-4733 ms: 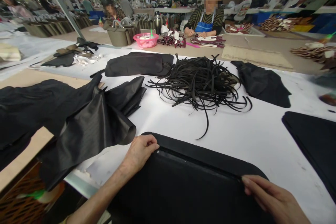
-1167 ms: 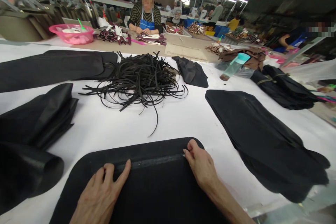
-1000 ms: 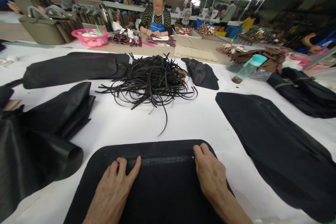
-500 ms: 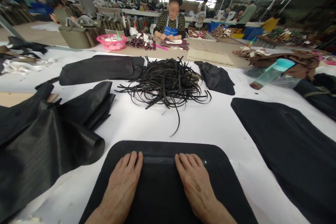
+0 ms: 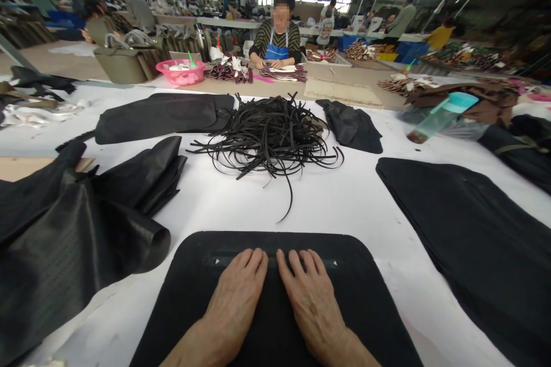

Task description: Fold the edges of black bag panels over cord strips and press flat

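Both hands rest palm-down on the black panel (image 5: 185, 292), which lies flat on the white bench (image 5: 357, 200) directly in front of me at its near edge. The left hand (image 5: 235, 301) and right hand (image 5: 312, 301) sit side by side near the panel's middle, thumbs almost meeting. The fingers are spread and extended, grasping nothing, only pressing on the material. The panel's long axis runs left to right across my body, with rounded far corners. A faint seam line (image 5: 275, 261) runs parallel to that axis, just at my fingertips (image 5: 258, 255). A small white mark (image 5: 216, 262) sits at its left end and another white mark (image 5: 336, 264) at its right. Each hand is nearer its own side's mark, and neither hand is nearer the seam as a whole. Beyond the panel, apart from it, lies a heap of black strips (image 5: 271, 135). Crumpled black fabric (image 5: 81, 229) lies to my left and a stack of black panels (image 5: 465, 229) to my right. A teal-capped bottle (image 5: 439, 117) lies tilted farther right. A co-worker in a blue apron (image 5: 278, 40) sits across the bench.
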Available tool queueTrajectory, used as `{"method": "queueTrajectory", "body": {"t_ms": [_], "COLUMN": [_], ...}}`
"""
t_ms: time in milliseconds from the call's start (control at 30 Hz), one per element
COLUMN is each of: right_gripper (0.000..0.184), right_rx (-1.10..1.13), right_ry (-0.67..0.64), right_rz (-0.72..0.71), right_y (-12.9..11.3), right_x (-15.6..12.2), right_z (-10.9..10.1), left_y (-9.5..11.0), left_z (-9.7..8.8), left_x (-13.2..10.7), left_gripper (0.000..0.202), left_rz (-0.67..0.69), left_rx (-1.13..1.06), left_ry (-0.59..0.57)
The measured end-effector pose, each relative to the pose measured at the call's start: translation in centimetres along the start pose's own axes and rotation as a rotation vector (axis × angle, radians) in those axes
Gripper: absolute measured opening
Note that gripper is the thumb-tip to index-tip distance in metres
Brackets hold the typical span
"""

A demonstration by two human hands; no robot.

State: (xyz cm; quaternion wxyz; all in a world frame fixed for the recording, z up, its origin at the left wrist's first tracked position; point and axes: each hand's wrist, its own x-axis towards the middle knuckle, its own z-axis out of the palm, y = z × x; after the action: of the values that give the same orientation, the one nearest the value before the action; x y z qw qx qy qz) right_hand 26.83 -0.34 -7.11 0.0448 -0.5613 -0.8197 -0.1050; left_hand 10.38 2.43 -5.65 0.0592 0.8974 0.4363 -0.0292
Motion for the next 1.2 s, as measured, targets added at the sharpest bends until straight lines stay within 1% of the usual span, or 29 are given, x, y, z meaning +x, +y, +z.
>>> {"method": "queueTrajectory", "body": {"t_ms": [133,267,333,467,567,633,700,800,900,1000,1067,1133,1200], "right_gripper": [0.047,0.047,0.045,0.041,0.04,0.041,0.042,0.041,0.039,0.035,0.031,0.029,0.029], "right_rx": [0.12,0.159,0.154,0.089,0.053,0.052,0.065,0.089,0.125,0.149,0.123,0.081,0.071], "right_ry": [0.073,0.078,0.066,0.046,0.028,0.016,0.015,0.045,0.074,0.077,0.061,0.047,0.051], "right_rz": [0.022,0.05,0.062,0.133,0.163,0.173,0.176,0.188,0.225,0.251,0.273,0.292,0.274], "right_y": [0.8,1.1,1.7,4.2,6.1,6.8,7.1,6.9,6.8,7.7,8.7,9.4,9.1], "right_x": [-0.9,-1.3,-1.6,-2.9,-4.1,-4.6,-4.8,-4.5,-4.2,-4.5,-4.6,-4.4,-3.6], "right_z": [0.5,0.7,0.5,0.0,-0.4,-0.4,-0.4,-0.4,-0.5,-0.4,-0.2,-0.1,-0.3], "left_y": [1.0,1.9,1.8,0.5,-1.1,-2.3,-3.5,-5.3,-6.6,-7.4,-7.6,-7.6,-7.0], "left_z": [-0.2,-0.7,-0.5,0.7,1.5,1.7,1.8,2.0,2.2,1.9,1.5,1.0,0.4], "left_x": [0.4,0.8,0.7,-0.3,-1.4,-2.2,-3.2,-4.6,-5.8,-6.4,-6.5,-6.4,-6.1], "left_gripper": [0.062,0.065,0.065,0.059,0.058,0.059,0.059,0.056,0.056,0.056,0.054,0.052,0.05], "left_rz": [-0.029,-0.05,-0.032,-0.006,-0.017,-0.018,-0.018,-0.031,-0.071,-0.149,-0.218,-0.299,-0.34], "left_rx": [0.151,0.253,0.278,0.282,0.246,0.235,0.242,0.278,0.281,0.227,0.177,0.146,0.151], "left_ry": [0.031,0.051,0.095,0.194,0.214,0.224,0.239,0.269,0.259,0.226,0.197,0.178,0.201]}}
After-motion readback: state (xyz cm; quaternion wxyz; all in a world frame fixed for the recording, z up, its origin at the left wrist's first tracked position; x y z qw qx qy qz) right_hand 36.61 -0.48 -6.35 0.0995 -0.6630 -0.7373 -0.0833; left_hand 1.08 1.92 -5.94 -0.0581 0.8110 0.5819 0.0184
